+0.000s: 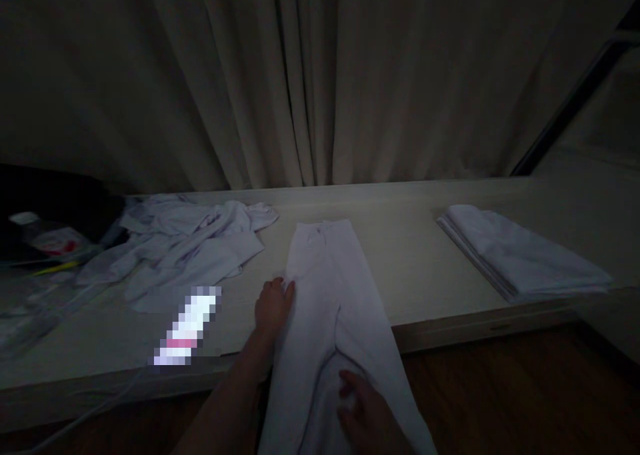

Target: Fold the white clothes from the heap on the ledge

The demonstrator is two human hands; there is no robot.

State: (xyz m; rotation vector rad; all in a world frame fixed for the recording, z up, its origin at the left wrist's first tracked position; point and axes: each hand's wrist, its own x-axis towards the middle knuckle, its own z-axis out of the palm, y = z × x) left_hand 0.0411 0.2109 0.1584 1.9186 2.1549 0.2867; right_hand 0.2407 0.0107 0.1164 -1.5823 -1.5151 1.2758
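Observation:
A pair of white trousers [325, 275] lies flat, its waist end on the pale bench and its legs hanging over the front edge towards me. My left hand [273, 305] rests at the left side of the trousers with its fingers loosely spread, touching the fabric edge. Over the gap between the two trouser legs is my right hand [363, 408], fingers apart and partly bent, with nothing visible in them. Dim light blurs the fingertips of both hands.
A crumpled heap of white clothes [195, 235] lies on the bench [410, 268] at left, beside a lit phone-like screen [187, 328] with a cable. Farther left is a plastic bottle [55, 238]. A folded white stack [520, 252] lies right. Curtains [320, 82] hang behind.

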